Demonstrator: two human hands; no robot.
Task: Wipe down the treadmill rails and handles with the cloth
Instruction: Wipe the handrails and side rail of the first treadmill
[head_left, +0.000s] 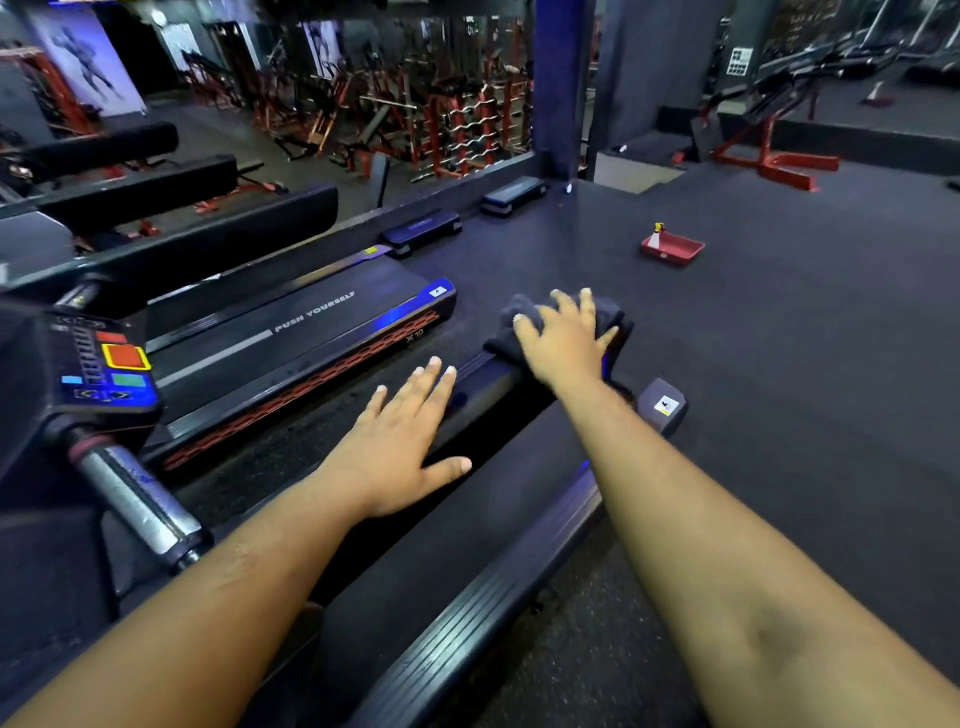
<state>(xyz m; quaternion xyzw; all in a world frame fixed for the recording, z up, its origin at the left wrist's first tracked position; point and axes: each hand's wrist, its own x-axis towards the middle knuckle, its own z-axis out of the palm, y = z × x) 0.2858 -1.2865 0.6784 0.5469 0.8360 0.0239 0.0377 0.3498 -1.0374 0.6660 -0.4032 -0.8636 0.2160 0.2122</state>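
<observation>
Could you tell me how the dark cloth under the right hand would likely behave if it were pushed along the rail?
The dark grey folded cloth looks soft and floppy: it bunches under the right hand. It probably slides easily on the smooth black treadmill rail, and seems light, likely to crumple unless pressed flat.

Two hands are in view: the left hand (402, 441) near the middle and the right hand (563, 340) toward one o'clock, which lies on one dark cloth (519, 322). Two treadmills can be counted with certainty, the near treadmill (467, 613) at six o'clock and the next treadmill (311, 332) at ten o'clock. Two step platforms (422, 231) sit at twelve o'clock, and one red tray (674, 249) holding one spray bottle (657, 235) at one o'clock.
</observation>
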